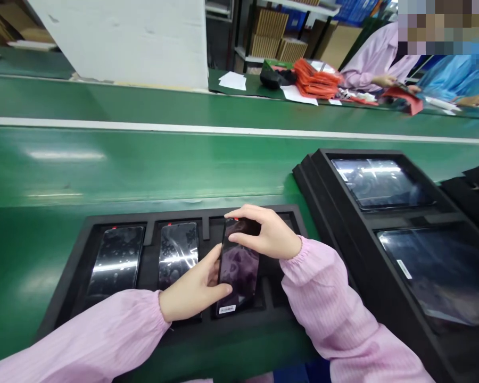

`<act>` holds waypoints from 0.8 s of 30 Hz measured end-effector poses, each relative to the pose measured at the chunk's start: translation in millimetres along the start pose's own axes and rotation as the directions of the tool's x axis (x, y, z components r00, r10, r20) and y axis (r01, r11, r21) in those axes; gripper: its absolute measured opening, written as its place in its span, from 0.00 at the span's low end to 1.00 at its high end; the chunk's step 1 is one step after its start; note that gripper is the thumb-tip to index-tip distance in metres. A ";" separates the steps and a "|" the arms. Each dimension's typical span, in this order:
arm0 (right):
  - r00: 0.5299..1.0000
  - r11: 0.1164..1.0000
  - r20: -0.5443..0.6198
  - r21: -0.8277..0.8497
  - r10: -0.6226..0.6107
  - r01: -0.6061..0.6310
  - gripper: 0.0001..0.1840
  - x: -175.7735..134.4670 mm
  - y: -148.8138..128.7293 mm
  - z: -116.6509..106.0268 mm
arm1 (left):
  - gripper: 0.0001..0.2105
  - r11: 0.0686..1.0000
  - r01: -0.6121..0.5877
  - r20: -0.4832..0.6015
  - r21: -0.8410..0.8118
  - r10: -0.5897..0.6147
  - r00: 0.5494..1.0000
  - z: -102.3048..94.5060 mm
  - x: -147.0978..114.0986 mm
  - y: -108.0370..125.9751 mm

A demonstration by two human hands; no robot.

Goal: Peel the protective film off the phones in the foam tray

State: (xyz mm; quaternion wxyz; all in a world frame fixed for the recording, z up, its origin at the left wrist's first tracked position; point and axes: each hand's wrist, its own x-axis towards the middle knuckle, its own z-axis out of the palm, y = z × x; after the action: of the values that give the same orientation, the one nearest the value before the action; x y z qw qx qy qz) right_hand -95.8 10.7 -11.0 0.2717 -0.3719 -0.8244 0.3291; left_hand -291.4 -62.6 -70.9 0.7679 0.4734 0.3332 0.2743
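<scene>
Both my hands hold a black phone (239,268) over a black foam tray (74,260) on the green bench. My left hand (197,287) grips the phone's lower left edge. My right hand (263,234) pinches its top end near a small red tab. The phone sits tilted above the tray's third slot. Two more glossy phones (115,260) (179,250) lie flat in the slots to its left. Pink sleeves cover both my arms.
To the right stands a stack of larger black trays (367,218) holding film-covered screens (379,183). A green conveyor belt (143,106) runs across behind. Beyond it lie orange packets (315,80) and papers, where two other people work. A white pillar (123,37) stands behind the belt.
</scene>
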 end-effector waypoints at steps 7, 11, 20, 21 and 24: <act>0.987 0.948 -0.041 0.287 0.158 -0.140 0.10 -1.4 10.2 -3.2 | 0.38 0.995 0.027 0.092 -0.101 -0.018 0.996 -6.9 6.4 0.7; 0.987 0.943 -0.013 0.299 0.160 -0.149 0.07 -1.4 12.2 -5.4 | 0.39 0.990 0.025 0.101 -0.137 -0.011 0.995 -5.8 7.4 -1.6; 0.997 0.977 -0.071 0.207 -0.032 0.046 0.05 -3.7 22.0 -7.1 | 0.33 0.981 0.063 0.080 -0.184 -0.049 0.996 -8.7 11.9 -1.7; 0.995 0.975 -0.083 0.206 -0.060 0.076 0.06 -4.2 22.1 -7.7 | 0.33 0.978 0.051 0.071 -0.202 -0.037 0.997 -9.7 12.4 -2.5; 0.993 0.945 -0.086 0.312 -0.078 0.102 0.08 -4.9 20.5 -7.8 | 0.32 0.966 0.001 0.049 -0.260 0.012 0.999 -13.0 13.6 -5.6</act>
State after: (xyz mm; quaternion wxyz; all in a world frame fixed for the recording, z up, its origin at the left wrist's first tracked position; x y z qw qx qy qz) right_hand -78.7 19.8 -22.3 0.3721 -0.2972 -0.7668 0.4304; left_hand -292.3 -47.8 -83.7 0.8306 0.3763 0.2736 0.3059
